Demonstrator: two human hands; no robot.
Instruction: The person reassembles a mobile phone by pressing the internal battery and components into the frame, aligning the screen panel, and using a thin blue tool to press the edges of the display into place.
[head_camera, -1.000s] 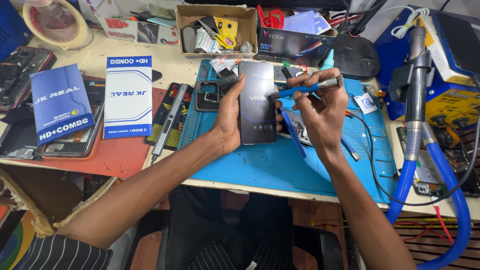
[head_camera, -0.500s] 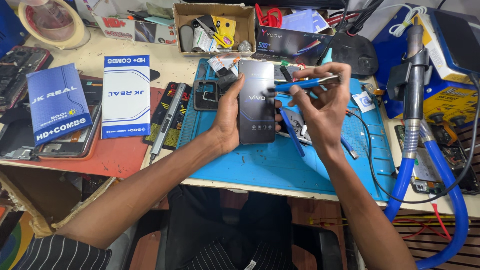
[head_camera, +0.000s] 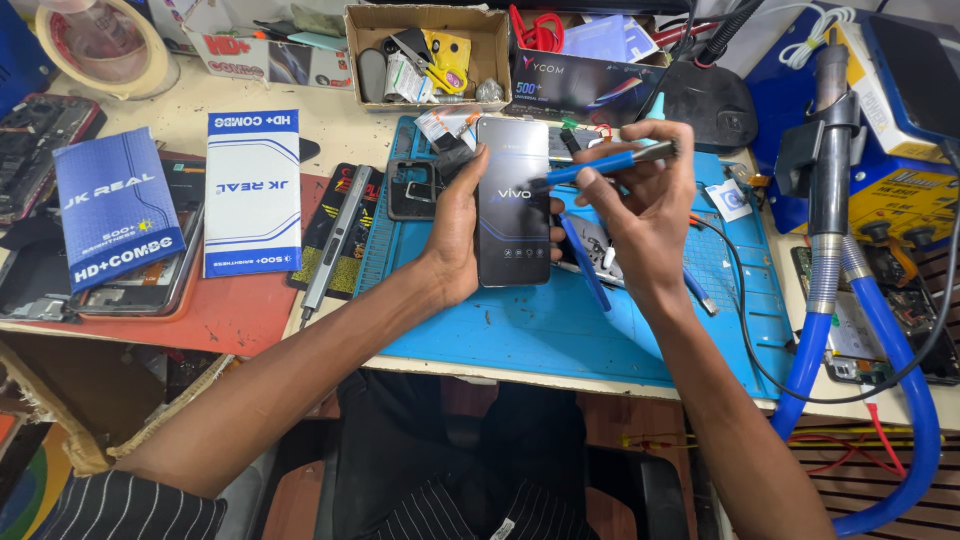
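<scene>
Smartphone (head_camera: 513, 200) sits gripped upright in the left hand (head_camera: 455, 235) above the blue mat (head_camera: 520, 330), back cover on, while the right hand (head_camera: 640, 205) beside it pinches a blue-handled tool (head_camera: 600, 165) against its edge.

Two hands work over one blue mat (head_camera: 520, 335): the left hand (head_camera: 455, 235) holds one dark phone (head_camera: 513, 200), the right hand (head_camera: 640, 205) one blue-handled tool (head_camera: 600, 165). At left lie two blue-and-white boxes (head_camera: 252, 190), one grey screwdriver (head_camera: 330, 240) beside them. Far off sits one open cardboard box (head_camera: 428, 45); at right, two blue hoses (head_camera: 900, 400).
</scene>
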